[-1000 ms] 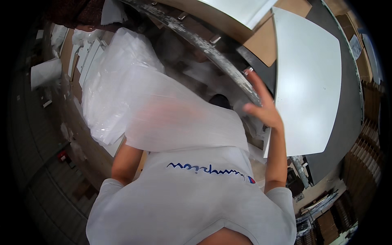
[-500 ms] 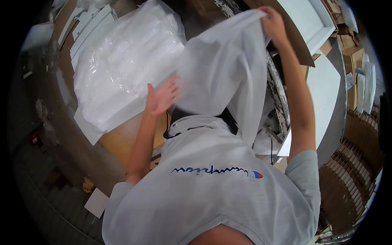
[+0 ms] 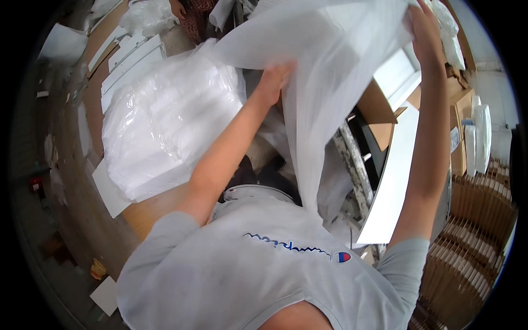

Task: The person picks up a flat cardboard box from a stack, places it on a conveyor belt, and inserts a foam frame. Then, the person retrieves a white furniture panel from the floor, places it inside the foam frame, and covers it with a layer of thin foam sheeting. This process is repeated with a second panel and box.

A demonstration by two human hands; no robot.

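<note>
A large, thin white packing foam sheet billows up in front of me, its lower end hanging in folds toward my waist. High at the right, my right hand is closed on the sheet's upper edge, with the fingertips partly hidden by it. My left hand is at the sheet's left part, fingers drawn together against it where the folds gather; motion blurs the fingertips. Left of that hand lies a bulky stack wrapped in clear plastic, on a brown work surface.
White panels lie beyond the wrapped stack. At the right stand a worn metal frame, a long white board and cardboard pieces. Stacked brown boards fill the lower right. Part of another person shows at the top.
My right hand has moved outward to the right, spreading the foam sheet higher and wider. My left hand, open before, has reached up and right to the sheet and closed there.
</note>
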